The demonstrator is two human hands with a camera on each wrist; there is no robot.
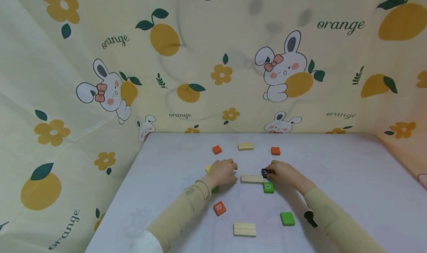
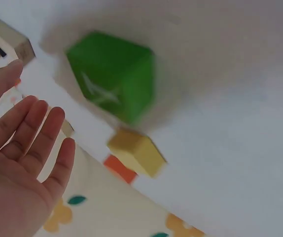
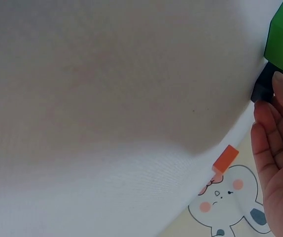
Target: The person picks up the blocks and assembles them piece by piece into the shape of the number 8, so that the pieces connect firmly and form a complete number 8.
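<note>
The right hand (image 1: 283, 174) pinches a small black block (image 1: 264, 173) between thumb and fingertips. The black block is at the right end of a wooden plank (image 1: 251, 179), just beyond a green block marked D (image 1: 268, 188); whether it touches either one, I cannot tell. The left hand (image 1: 222, 172) holds nothing: its fingers are loosely bent and spread, to the left of the plank. A yellow block (image 1: 208, 168) and a partly hidden green block (image 1: 215, 190) sit beside that hand and wrist. Nearer the person, an orange block marked R (image 1: 219, 208) lies to the left, a plain green block (image 1: 287, 219) to the right, and a second plank (image 1: 244, 229) between and slightly closer. Toward the patterned cloth (image 1: 200, 63), a third plank (image 1: 245, 147) lies between two orange blocks (image 1: 275, 151) on the white table (image 1: 350, 178).
</note>
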